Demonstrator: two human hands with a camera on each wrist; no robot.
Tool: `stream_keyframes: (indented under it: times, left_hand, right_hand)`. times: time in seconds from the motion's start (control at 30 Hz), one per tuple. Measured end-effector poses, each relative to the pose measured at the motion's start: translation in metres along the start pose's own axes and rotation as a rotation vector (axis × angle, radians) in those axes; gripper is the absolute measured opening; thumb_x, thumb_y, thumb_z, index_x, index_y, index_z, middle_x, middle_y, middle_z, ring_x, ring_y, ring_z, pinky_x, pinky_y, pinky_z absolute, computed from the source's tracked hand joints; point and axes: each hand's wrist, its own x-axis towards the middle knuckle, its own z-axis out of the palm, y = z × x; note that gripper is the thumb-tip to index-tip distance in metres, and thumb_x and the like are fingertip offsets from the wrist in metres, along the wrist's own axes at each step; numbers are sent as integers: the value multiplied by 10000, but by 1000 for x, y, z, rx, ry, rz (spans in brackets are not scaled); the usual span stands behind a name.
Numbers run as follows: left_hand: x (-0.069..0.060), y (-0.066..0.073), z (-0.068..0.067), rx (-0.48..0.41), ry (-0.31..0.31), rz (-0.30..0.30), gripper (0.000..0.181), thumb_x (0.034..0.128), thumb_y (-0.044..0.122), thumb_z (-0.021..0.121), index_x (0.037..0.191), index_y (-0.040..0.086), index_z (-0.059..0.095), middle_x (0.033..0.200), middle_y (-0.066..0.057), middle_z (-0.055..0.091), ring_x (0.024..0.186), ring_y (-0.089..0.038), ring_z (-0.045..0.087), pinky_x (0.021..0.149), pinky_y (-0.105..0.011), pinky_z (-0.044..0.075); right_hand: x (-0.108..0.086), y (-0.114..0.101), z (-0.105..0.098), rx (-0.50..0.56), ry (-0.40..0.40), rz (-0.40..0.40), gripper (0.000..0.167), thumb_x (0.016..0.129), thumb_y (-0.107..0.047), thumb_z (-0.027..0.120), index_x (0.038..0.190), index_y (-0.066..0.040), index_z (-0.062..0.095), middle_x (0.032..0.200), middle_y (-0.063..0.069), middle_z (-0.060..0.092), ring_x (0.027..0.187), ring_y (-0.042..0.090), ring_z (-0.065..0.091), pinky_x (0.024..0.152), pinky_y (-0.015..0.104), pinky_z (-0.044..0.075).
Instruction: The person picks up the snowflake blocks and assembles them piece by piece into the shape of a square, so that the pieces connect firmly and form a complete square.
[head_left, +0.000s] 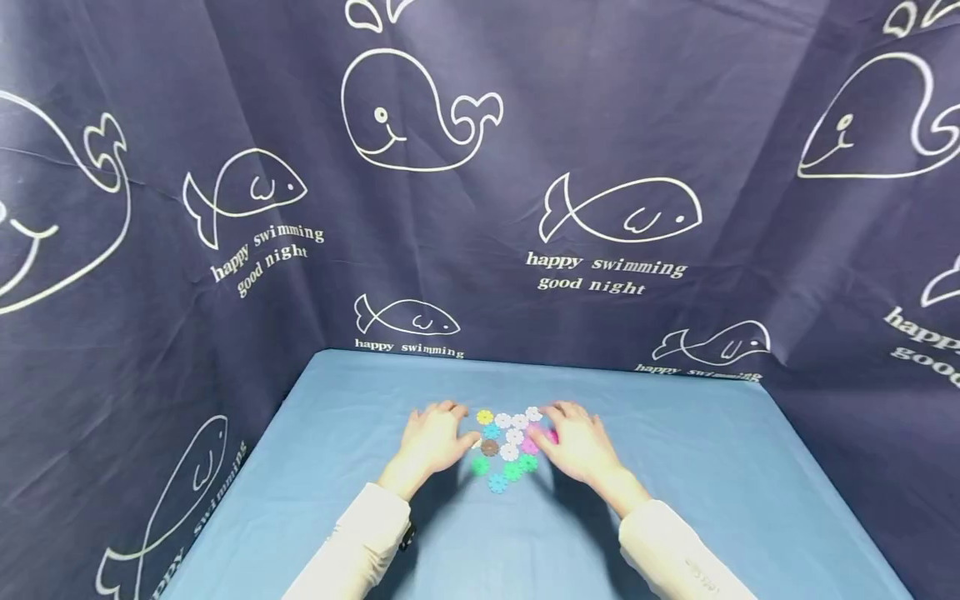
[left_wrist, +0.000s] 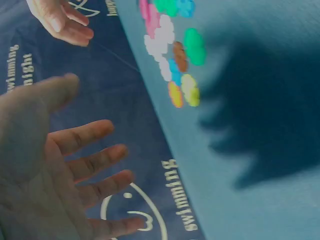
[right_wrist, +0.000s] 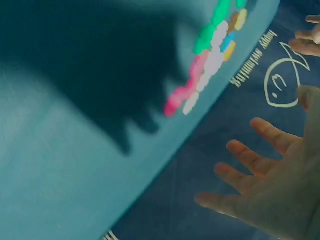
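Small flower-shaped plastic discs lie in a loose group at the middle of the table, between my two hands. In the head view I see a yellow disc (head_left: 484, 417), a brown disc (head_left: 489, 448), several white ones (head_left: 509, 452), a pink disc (head_left: 529, 447), a green disc (head_left: 513, 472) and a blue disc (head_left: 498, 483). To the left of the group is my left hand (head_left: 431, 440), fingers spread and holding nothing. Across from it my right hand (head_left: 579, 443) is likewise spread and holds nothing. Both wrist views show the hands raised above the cloth, apart from the discs.
A plain blue cloth (head_left: 360, 392) covers the table. Dark blue curtains (head_left: 480, 217) printed with whales and fish hang behind it and at both sides. In the left wrist view, a hand's shadow (left_wrist: 270, 110) falls on the cloth.
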Motion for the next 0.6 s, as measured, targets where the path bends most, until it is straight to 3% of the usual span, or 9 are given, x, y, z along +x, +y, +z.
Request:
stream_keyframes:
  times: [0.1, 0.2, 0.27, 0.43, 0.6]
  left_hand:
    - [3, -9, 10, 5, 13, 10, 321, 906, 362, 744, 1131, 134, 727, 1152, -80, 693, 1044, -320, 662, 852, -523, 532]
    - [8, -19, 21, -4, 4, 11, 218, 874, 282, 787, 1036, 143, 735, 1049, -53, 698, 929, -274, 682, 727, -442, 560]
    - [12, -22, 27, -26, -21, 3, 199, 864, 248, 802, 1015, 138, 731, 1009, -46, 690, 897, -256, 677, 707, -423, 558]
    - [19, -26, 41, -31, -67, -9, 219, 856, 211, 822, 1049, 152, 739, 1022, -48, 681, 943, -263, 673, 740, -432, 566]
    - [22, -26, 55, 21, -31, 36, 285, 845, 207, 833, 1119, 218, 753, 1055, -38, 665, 966, -269, 681, 709, -428, 581]
  right_hand:
    - [1, 2, 11, 19, -8, -25, 306, 928, -373, 714, 1082, -107, 722, 1082, 125, 655, 1038, 345, 615, 874, 566, 501]
    - [2, 2, 21, 16, -41, -39, 145, 863, -268, 787, 866, -158, 692, 880, 39, 601, 823, 238, 594, 699, 460, 519]
    - [1, 3, 25, 11, -66, -42, 182, 831, -244, 814, 787, -195, 644, 815, -4, 554, 758, 195, 559, 659, 434, 500]
    - [0, 3, 36, 24, -91, -84, 239, 772, -224, 874, 799, -206, 637, 830, -14, 559, 784, 202, 567, 694, 474, 499]
    - [1, 4, 41, 20, -88, -169, 263, 723, -170, 907, 884, -174, 699, 879, 36, 578, 827, 274, 600, 684, 525, 510]
